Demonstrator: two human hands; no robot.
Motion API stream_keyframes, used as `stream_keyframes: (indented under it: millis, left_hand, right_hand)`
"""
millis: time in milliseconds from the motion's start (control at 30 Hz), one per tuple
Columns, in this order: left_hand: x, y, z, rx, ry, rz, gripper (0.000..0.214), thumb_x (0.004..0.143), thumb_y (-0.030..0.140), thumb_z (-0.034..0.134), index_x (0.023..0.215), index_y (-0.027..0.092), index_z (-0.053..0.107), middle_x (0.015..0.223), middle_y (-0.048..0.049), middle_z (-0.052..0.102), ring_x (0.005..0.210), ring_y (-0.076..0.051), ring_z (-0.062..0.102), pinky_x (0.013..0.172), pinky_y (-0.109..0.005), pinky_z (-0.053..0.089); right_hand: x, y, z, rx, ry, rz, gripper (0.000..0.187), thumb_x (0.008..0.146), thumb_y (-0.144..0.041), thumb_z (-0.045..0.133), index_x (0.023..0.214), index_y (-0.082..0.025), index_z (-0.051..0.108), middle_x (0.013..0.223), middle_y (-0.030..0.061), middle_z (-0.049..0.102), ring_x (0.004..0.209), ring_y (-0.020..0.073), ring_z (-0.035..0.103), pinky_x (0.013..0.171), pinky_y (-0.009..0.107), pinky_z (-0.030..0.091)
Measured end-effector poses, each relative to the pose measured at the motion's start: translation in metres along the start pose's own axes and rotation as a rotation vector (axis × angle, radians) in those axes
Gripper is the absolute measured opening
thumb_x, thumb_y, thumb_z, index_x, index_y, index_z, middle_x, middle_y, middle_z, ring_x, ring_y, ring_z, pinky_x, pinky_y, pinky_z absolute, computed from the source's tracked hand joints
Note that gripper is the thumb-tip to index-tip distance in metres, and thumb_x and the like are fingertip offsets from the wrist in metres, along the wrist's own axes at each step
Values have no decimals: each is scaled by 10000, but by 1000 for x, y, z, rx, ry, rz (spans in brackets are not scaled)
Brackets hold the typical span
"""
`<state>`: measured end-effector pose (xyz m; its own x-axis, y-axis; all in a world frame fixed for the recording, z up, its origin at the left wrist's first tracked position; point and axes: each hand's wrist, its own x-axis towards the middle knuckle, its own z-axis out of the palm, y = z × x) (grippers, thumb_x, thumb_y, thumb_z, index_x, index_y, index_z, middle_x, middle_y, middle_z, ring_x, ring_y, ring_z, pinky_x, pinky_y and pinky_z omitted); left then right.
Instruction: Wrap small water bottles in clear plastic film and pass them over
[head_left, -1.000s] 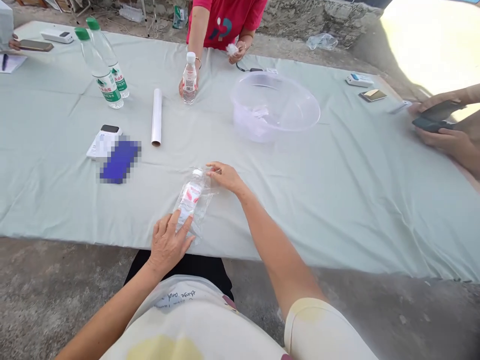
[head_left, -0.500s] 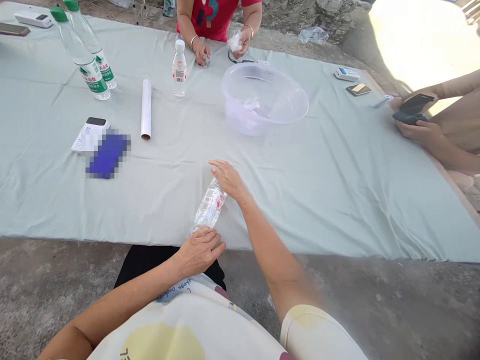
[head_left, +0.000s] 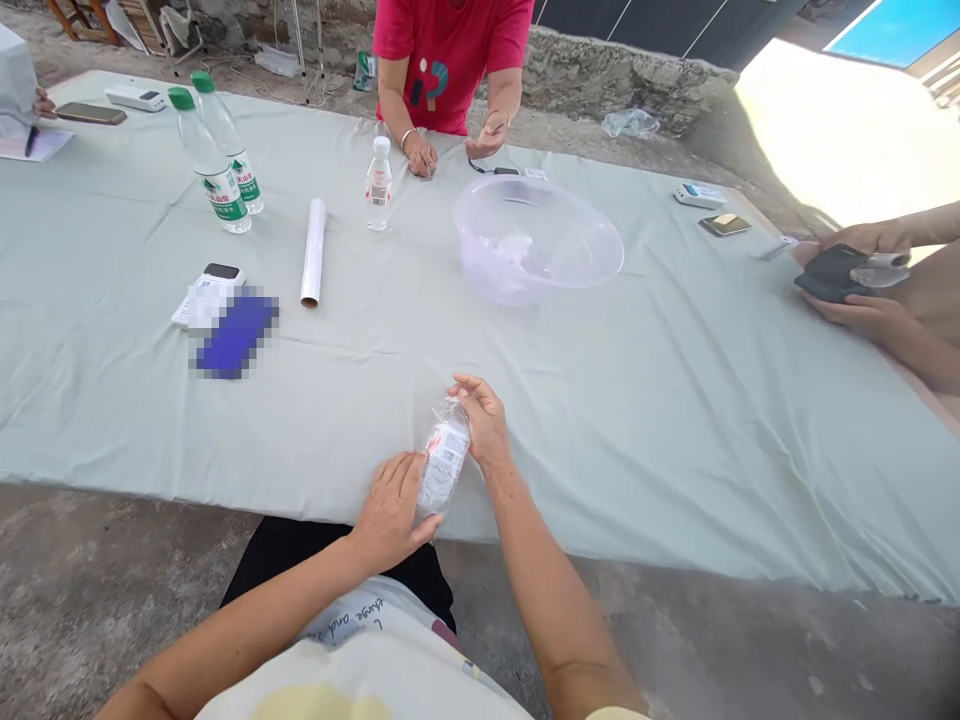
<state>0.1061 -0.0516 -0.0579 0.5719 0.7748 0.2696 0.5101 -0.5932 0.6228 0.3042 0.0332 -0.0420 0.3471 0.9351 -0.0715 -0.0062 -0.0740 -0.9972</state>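
Observation:
A small plastic bottle (head_left: 445, 455), loosely wrapped in clear crinkled film, lies tilted near the table's front edge between my hands. Its label with red print and a barcode shows through the wrap. My left hand (head_left: 394, 505) grips the lower left side, with its fingers along the bottle and its thumb at the near end. My right hand (head_left: 484, 420) is closed around the far end, where loose film (head_left: 444, 406) sticks up beside the fingers. The bottle's cap cannot be made out under the film.
Beyond my hands stand a translucent basin (head_left: 551, 283) with crumpled film inside, a small bottle (head_left: 379, 188), a white roll (head_left: 313, 255) and two green-capped bottles (head_left: 225, 195). A blurred blue item (head_left: 238, 335) lies left. Across sits a person in red (head_left: 457, 60); another person's hands (head_left: 862, 310) hold a dark object.
The wrapped bottle has rolled, showing another side of its label. My left hand has moved up along its side. The person opposite has let go of the crumpled film. The view has tilted up.

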Motion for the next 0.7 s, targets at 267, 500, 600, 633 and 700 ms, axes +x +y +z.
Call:
stream_keyframes:
  millis: [267, 500, 600, 633, 700]
  left_hand:
    - [22, 2, -53, -939, 11, -335, 668, 859, 314, 609, 1484, 267, 376, 1591, -117, 388, 1390, -285, 472, 1072, -452, 484]
    - [94, -10, -83, -1654, 125, -751, 476, 922, 585, 448, 1011, 170, 663, 1018, -121, 729, 898, -260, 697, 727, -412, 575]
    - [116, -21, -92, -1868, 220, -746, 228, 870, 377, 606, 770, 175, 639, 834, -51, 705, 729, -173, 656, 683, -327, 545]
    - [121, -25, -95, -1942, 216, -722, 182, 858, 326, 629, 751, 178, 632, 843, -39, 703, 721, -157, 647, 683, -310, 539]
    - [131, -31, -99, -2054, 171, -671, 113, 842, 267, 669, 770, 183, 644, 871, -28, 702, 734, -147, 646, 701, -294, 534]
  right_hand:
    - [-23, -81, 11, 27, 133, -457, 95, 902, -313, 577, 871, -266, 653, 873, 37, 574, 793, 184, 589, 695, 344, 507]
    - [-45, -142, 61, -191, 133, -1086, 343, 919, -86, 458, 953, -352, 670, 822, 41, 541, 813, 213, 597, 740, 419, 550]
    - [-47, -147, 75, -318, 14, -1236, 374, 913, -79, 434, 1016, -343, 678, 821, 53, 539, 808, 213, 589, 687, 396, 576]
    - [-45, -148, 78, -348, -5, -1272, 377, 912, -72, 425, 1021, -328, 679, 831, 57, 536, 822, 211, 587, 686, 390, 586]
    - [-40, -149, 83, -377, -11, -1339, 374, 907, -43, 408, 993, -282, 682, 847, 58, 520, 845, 202, 574, 706, 379, 599]
